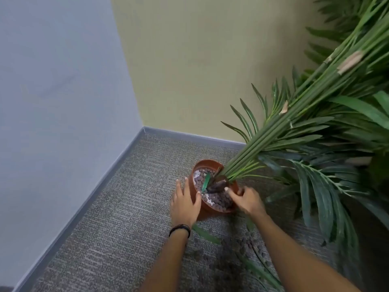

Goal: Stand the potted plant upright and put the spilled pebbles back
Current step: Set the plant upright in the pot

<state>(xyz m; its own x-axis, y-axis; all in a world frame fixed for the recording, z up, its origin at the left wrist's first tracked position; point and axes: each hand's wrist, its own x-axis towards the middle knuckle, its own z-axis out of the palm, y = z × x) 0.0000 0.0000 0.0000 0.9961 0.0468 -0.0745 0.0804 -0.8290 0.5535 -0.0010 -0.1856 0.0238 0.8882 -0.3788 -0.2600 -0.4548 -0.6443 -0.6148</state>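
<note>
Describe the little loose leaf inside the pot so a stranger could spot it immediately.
Find the room corner where the carpet meets two walls; the orange pot sits there. Inside it, on the brown pebbles, lies one short bright-green leaf, left of the stem bundle, which leans away to the right.

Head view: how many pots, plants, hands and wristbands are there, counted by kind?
Pot: 1
Plant: 1
Hands: 2, left hand and right hand
Wristband: 1
Total: 5
</note>
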